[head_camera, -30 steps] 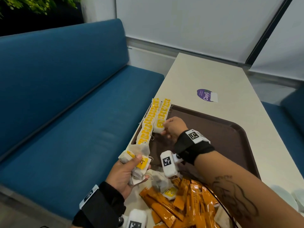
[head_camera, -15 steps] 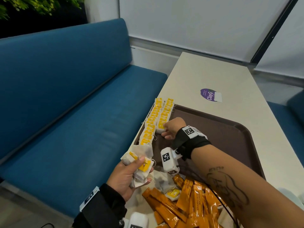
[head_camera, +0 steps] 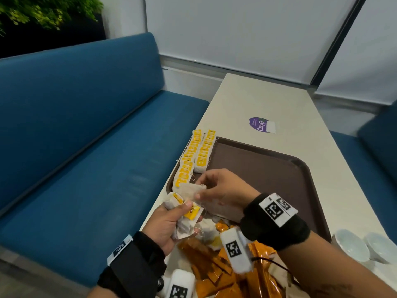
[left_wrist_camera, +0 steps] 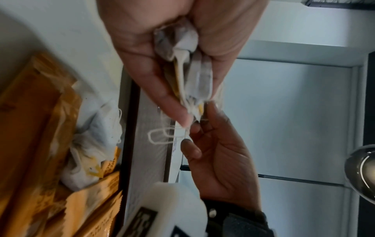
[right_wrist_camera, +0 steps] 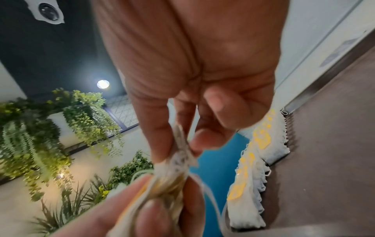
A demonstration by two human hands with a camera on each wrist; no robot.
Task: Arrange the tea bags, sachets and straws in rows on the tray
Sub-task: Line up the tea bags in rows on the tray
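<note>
My left hand (head_camera: 171, 220) grips a bunch of white tea bags (head_camera: 185, 214) with yellow tags, held above the table's near left edge. My right hand (head_camera: 217, 190) pinches the top tea bag (head_camera: 191, 189) of that bunch between thumb and fingers; the right wrist view shows the pinch on the tea bag (right_wrist_camera: 180, 154). Two rows of tea bags (head_camera: 197, 155) lie along the left side of the brown tray (head_camera: 268, 168). Orange sachets (head_camera: 214, 267) lie piled near me on the table. In the left wrist view the bunch of tea bags (left_wrist_camera: 192, 72) sits in my left hand. No straws are visible.
A blue bench (head_camera: 86, 147) runs along the left of the white table (head_camera: 257, 100). A purple sticker (head_camera: 261, 124) lies beyond the tray. Two white bowls (head_camera: 352, 246) stand at the right edge. Loose tea bags (head_camera: 210, 233) lie by the sachets.
My right hand has left the tea bag rows on the tray and come back to the bunch in my left hand, taking hold of its top tea bag.
</note>
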